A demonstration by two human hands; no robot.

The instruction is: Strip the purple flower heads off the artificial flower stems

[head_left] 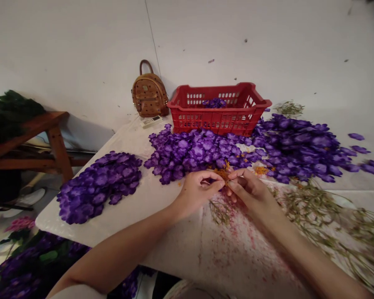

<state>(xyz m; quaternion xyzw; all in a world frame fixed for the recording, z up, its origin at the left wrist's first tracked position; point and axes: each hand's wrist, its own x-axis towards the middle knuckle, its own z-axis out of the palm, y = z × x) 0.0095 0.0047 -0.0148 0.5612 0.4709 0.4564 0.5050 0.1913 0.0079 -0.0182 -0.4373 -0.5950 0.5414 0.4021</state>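
My left hand (199, 187) and my right hand (247, 189) meet above the table, thumbs and fingertips pinched together. Between them is an artificial flower stem (220, 211), its thin green branches hanging below my fingers and yellow tips (223, 169) showing above. A bit of dark purple shows by my left fingertips; whether it is held cannot be made out. Just beyond my hands spreads a heap of purple fabric flower petals (187, 147). A second petal pile (102, 182) lies to the left, and a third (302, 145) to the right.
Behind the petals stands a red plastic crate (216, 120) with some petals inside. A brown backpack (149, 93) and a white remote (151, 121) are beside it. Loose green stems (327, 207) cover the table's right side. Purple flowers (28, 261) sit below the left edge, near a wooden bench (57, 145).
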